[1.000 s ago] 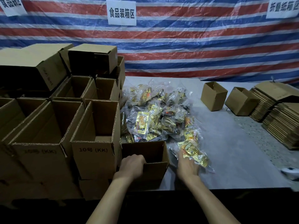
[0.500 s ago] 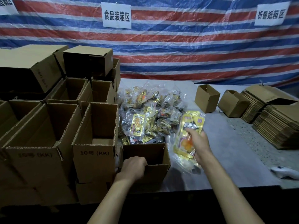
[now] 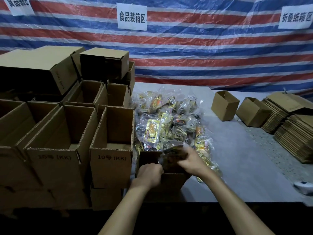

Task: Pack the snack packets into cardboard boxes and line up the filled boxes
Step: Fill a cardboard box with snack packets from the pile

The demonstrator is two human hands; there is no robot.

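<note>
My left hand (image 3: 149,173) is clenched over the near rim of the open box (image 3: 171,182), knuckles up, fingers hooked inside the wall. The box is plain brown corrugated card standing upright with its mouth up at the table's (image 3: 237,158) near edge. Its lower front is lost in shadow.

My right hand (image 3: 189,160) is curled round a snack packet (image 3: 174,150) at the box's mouth, over the far right corner. The packet is glossy film, dark with motion blur. Its long side seems to run left to right across the opening, but I cannot tell which end leads.

Just beside the box to the left stand taller empty boxes (image 3: 111,160) of the same card. They are open-topped with fluted cut edges, and two are printed "10号 (KK)". Those at the far left are cut off by the frame.

Behind the open box lies the pile of packets (image 3: 169,122), crinkled clear and gold wrappers heaped every way. Low at the right edge is a white object (image 3: 304,185), too cut off to name.

Farther right, two small boxes (image 3: 225,106) sit tilted near stacks of flattened cartons (image 3: 294,133). A red, white and blue striped tarp (image 3: 203,48) hangs behind, carrying paper signs (image 3: 132,16).
</note>
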